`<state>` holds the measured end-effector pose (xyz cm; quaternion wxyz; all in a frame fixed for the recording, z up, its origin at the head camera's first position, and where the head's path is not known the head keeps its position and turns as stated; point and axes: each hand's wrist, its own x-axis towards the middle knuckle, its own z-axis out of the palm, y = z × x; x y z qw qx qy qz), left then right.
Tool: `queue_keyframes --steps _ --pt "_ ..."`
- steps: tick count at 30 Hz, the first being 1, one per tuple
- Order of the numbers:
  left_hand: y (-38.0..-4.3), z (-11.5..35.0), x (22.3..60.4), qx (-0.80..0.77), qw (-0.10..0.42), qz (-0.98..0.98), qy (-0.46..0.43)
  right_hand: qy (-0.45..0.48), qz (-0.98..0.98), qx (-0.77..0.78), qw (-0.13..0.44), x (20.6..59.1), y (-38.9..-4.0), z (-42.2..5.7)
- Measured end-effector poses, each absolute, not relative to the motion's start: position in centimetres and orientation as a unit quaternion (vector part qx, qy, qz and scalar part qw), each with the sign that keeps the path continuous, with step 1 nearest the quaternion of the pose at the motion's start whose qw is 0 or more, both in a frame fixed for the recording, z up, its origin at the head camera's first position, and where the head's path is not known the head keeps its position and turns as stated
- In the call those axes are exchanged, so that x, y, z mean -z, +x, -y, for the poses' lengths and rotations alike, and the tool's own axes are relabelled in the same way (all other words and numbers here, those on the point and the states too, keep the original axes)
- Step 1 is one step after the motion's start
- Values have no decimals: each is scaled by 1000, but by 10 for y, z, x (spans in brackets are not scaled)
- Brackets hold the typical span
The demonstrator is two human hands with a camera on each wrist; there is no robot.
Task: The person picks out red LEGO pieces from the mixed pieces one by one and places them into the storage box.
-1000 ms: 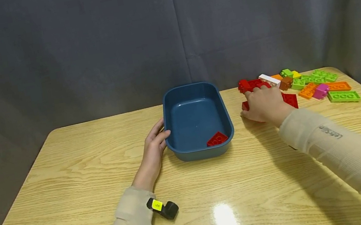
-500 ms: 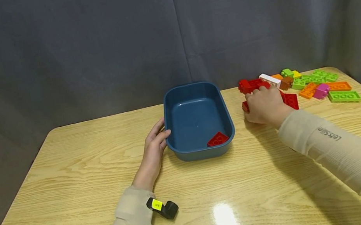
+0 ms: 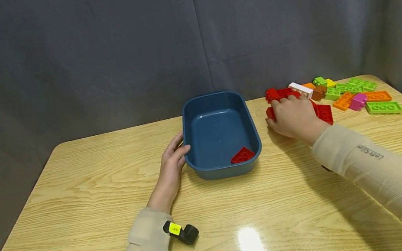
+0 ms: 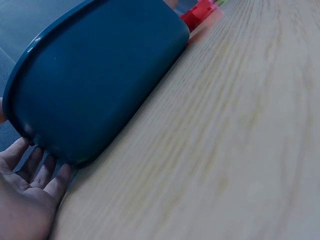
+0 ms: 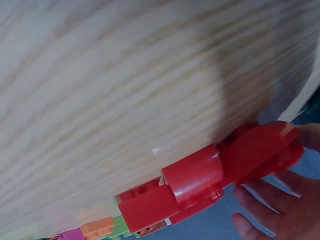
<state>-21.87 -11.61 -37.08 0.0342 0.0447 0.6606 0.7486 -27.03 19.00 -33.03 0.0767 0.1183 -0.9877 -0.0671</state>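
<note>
My left hand [image 3: 169,165] holds the left side of a blue plastic bin [image 3: 224,172], thumb over the rim and fingers along the outer wall. In the left wrist view, the fingertips [image 4: 60,175] touch that wall. One red toy brick [image 3: 243,155] lies in the bin's near right corner. To the right of the bin, my right hand [image 3: 294,117] grips a red toy brick [image 5: 260,152] between thumb and fingers; from above, the hand covers most of it. A rounded red brick [image 5: 194,172] and a flatter red brick [image 5: 149,207] lie right beside it.
More bricks lie at the back right of the wooden table [image 3: 114,174]: white [image 3: 301,89], brown [image 3: 319,92], orange [image 3: 378,96], pink [image 3: 358,102], and several green, including a long flat one [image 3: 383,107]. A dark curtain [image 3: 115,60] hangs behind the table.
My right hand's fingers close in over the red bricks, then spread slightly left, shifting the red brick a little left. My left hand and the bin stay nearly still.
</note>
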Motion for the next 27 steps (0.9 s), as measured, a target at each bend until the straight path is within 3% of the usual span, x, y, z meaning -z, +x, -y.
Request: queue_keyframes --steps 13,27 --pt "-220 117 373 -748 31 -661 54 118 984 11 130 334 -269 -184" --pt "-219 116 371 -747 29 -663 49 203 943 -66 255 329 -256 -173"
